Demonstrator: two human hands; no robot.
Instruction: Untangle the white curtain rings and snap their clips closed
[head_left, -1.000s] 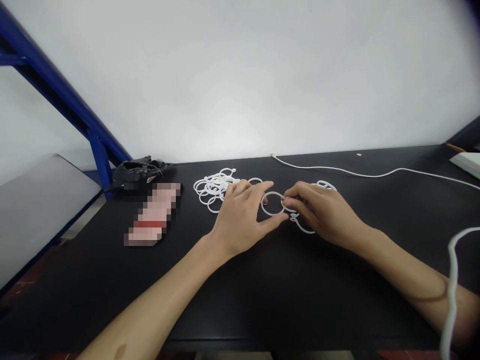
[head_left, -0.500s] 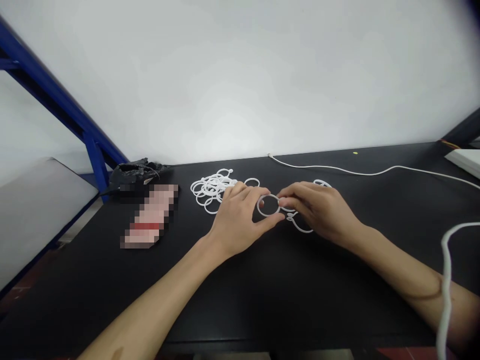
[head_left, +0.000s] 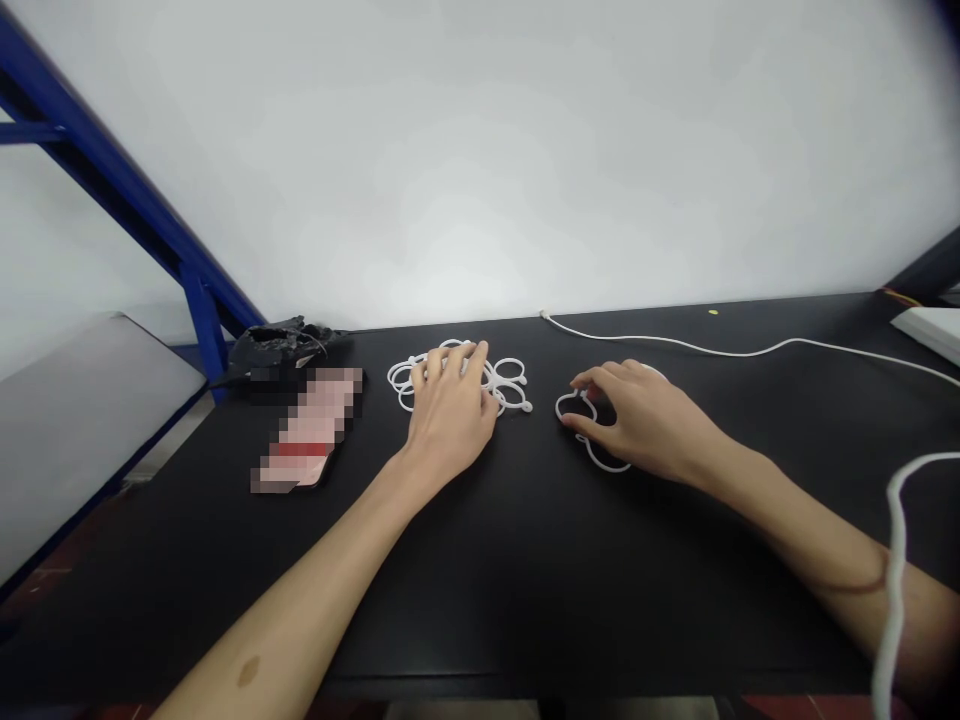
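My left hand (head_left: pixel 451 405) lies palm down over a pile of thin white rings (head_left: pixel 512 397), its fingers stretched out and part of the pile hidden under it. Small round knobs show on some of the rings. To the right, my right hand (head_left: pixel 637 415) has thumb and forefinger apart around the edge of a white ring (head_left: pixel 559 408) lying on the table. It does not look gripped. Another white ring (head_left: pixel 606 467) shows partly from under that hand, and one more bit of white shows behind the knuckles.
On the black table (head_left: pixel 480 590), a pixelated pink phone-shaped object (head_left: pixel 311 430) lies left, with crumpled black plastic (head_left: pixel 277 345) behind it. A white cable (head_left: pixel 675 341) runs along the back; a thicker white cord (head_left: pixel 894 560) crosses before my right forearm. A white box (head_left: pixel 930 332) stands far right.
The ring held between both hands has been let go and lies on the right. My left hand has moved left onto the pile, and my right hand's fingers have spread.
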